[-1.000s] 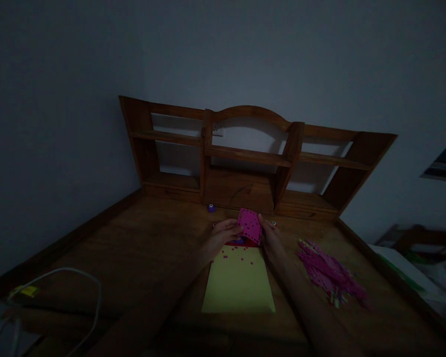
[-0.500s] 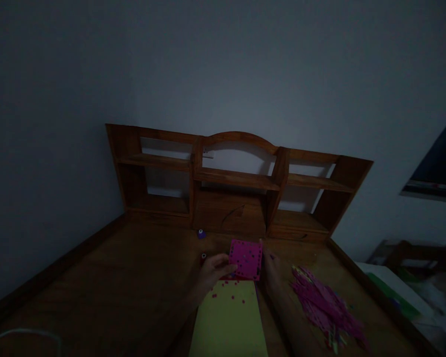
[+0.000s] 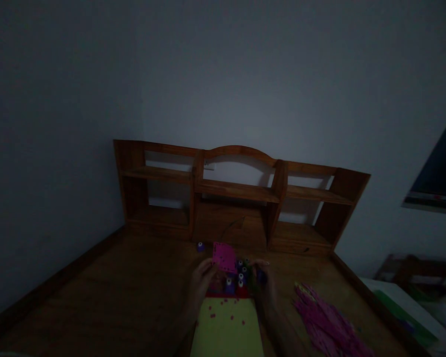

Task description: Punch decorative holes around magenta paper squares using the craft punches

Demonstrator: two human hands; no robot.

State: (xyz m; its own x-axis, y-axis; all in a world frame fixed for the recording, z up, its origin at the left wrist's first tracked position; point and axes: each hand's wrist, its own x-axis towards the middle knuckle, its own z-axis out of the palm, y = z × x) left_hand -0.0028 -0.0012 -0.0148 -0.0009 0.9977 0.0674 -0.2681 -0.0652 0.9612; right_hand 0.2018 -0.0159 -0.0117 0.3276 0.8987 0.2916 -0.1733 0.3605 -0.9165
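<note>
A pink square of paper [image 3: 223, 257], with small holes punched along its edges, is pinched by one corner in my left hand [image 3: 202, 278]. My right hand [image 3: 266, 285] is closed around a dark purplish craft punch [image 3: 260, 276], dim and partly hidden by the fingers. Between the hands stand several small craft punches [image 3: 241, 283] with round white tops, in red, purple and green. They sit at the far end of a yellow sheet [image 3: 226, 329], on which pink paper dots [image 3: 232, 317] are scattered.
A lone purple punch [image 3: 200, 246] stands farther back on the wooden desk [image 3: 141, 292]. A heap of pink paper strips [image 3: 330, 322] lies to the right. The wooden shelf unit [image 3: 234, 191] runs along the back, against the wall. A raised rim edges the desk.
My left hand has carried the pink paper leftward, uncovering the group of punches. My right hand has come off the paper's right edge. The view has tilted up slightly.
</note>
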